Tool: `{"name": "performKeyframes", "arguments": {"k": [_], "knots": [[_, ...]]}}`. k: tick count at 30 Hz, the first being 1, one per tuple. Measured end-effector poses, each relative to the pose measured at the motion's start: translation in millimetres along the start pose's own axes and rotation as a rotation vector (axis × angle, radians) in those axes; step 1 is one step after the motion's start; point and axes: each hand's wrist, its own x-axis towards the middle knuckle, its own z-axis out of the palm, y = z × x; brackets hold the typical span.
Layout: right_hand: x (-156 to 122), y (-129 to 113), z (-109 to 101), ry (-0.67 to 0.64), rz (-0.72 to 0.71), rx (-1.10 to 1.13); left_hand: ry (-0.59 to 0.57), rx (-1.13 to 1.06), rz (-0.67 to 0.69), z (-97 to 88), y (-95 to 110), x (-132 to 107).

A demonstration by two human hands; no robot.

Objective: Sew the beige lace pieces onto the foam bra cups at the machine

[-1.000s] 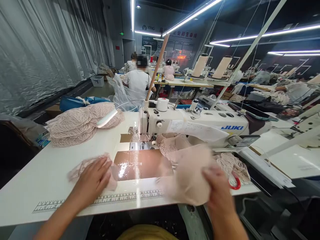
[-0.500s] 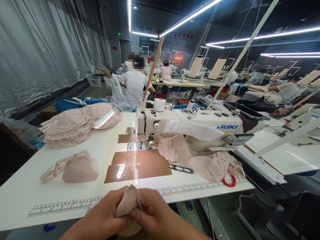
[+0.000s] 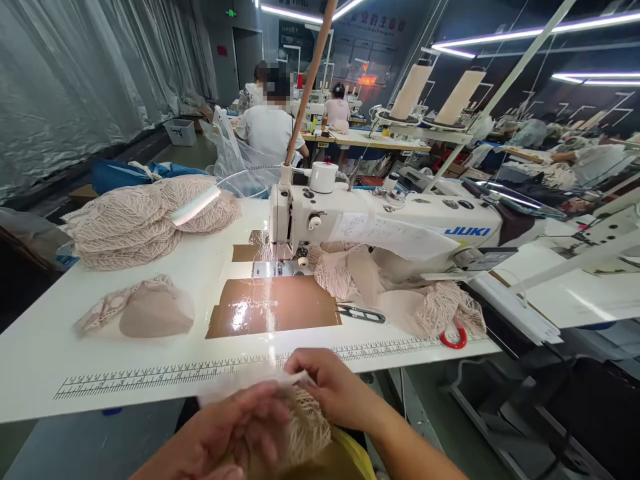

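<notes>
One beige lace piece [image 3: 310, 425] lies between both hands [image 3: 235, 430] [image 3: 333, 387].

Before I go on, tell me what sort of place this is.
Most likely a garment sewing workshop: a JUKI sewing machine stands in front, a stack of lace pieces lies to its left, and people sit farther back.

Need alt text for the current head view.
A person's right hand pinches a beige lace piece at the front edge of a white table; the blurred left hand overlaps it, grip unclear. Beyond stands a JUKI sewing machine, with stacked lace pieces to its left.
</notes>
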Motion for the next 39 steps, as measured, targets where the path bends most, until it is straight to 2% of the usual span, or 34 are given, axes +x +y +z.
{"name": "performKeyframes", "arguments": {"k": [2, 4, 6, 8, 12, 15, 17, 18, 19, 22, 24, 26, 29, 31, 33, 36, 39], "knots": [[1.1, 6.0, 12.0, -0.195, 0.048, 0.260, 0.163, 0.209, 0.074, 2.5, 2.7, 6.8], [0.7, 7.7, 20.8, -0.260, 0.049, 0.422, 0.302, 0.418, 0.091, 1.7, 1.6, 16.9], [-0.6, 5.6, 24.6, -0.259, 0.049, 0.479, 0.247, 0.406, 0.055, -2.0, -2.0, 26.3], [-2.3, 2.4, 23.4, -0.231, 0.049, 0.505, 0.095, 0.205, -0.016, -6.3, -5.4, 32.2], [-4.3, 5.9, 17.7, -0.039, 0.061, 0.562, -0.098, -0.148, -0.129, -8.1, -4.8, 33.6], [-2.3, 16.1, 19.9, 0.131, 0.035, 0.545, -0.089, -0.217, -0.170, -4.4, -0.5, 33.3], [-0.2, 20.6, 21.3, 0.194, -0.033, 0.477, -0.016, -0.196, -0.151, -1.8, 1.2, 34.3], [0.4, 21.2, 20.4, 0.187, -0.061, 0.432, 0.031, -0.169, -0.131, -0.8, 1.6, 34.8], [0.4, 20.7, 17.9, 0.141, -0.084, 0.385, 0.075, -0.132, -0.107, -0.1, 1.7, 35.3], [-2.4, 14.6, 3.3, -0.135, -0.130, 0.284, 0.172, -0.002, -0.048, 0.5, 1.9, 35.6], [-5.0, 10.1, -6.4, -0.198, -0.160, 0.269, 0.226, 0.037, -0.030, 0.9, 2.9, 35.5], [-6.0, 7.4, -10.5, -0.146, -0.150, 0.266, 0.265, 0.045, -0.016, 1.6, 4.3, 36.2], [-4.0, 7.2, -5.3, -0.100, -0.064, 0.256, 0.196, 0.050, -0.003, 2.0, 3.1, 39.2], [-2.1, 9.0, 1.1, -0.093, -0.025, 0.300, 0.172, -0.026, -0.008, 0.2, -1.9, 40.8], [-1.3, 11.3, 5.2, -0.014, -0.019, 0.385, 0.225, -0.226, -0.057, -3.0, -9.3, 40.3], [-0.3, 12.4, 5.9, 0.215, -0.057, 0.464, 0.310, -0.608, -0.085, -4.5, -18.7, 36.3], [4.8, 10.2, 8.3, 0.337, -0.145, 0.381, 0.245, -0.811, -0.040, 5.8, -19.9, 34.5]]}}
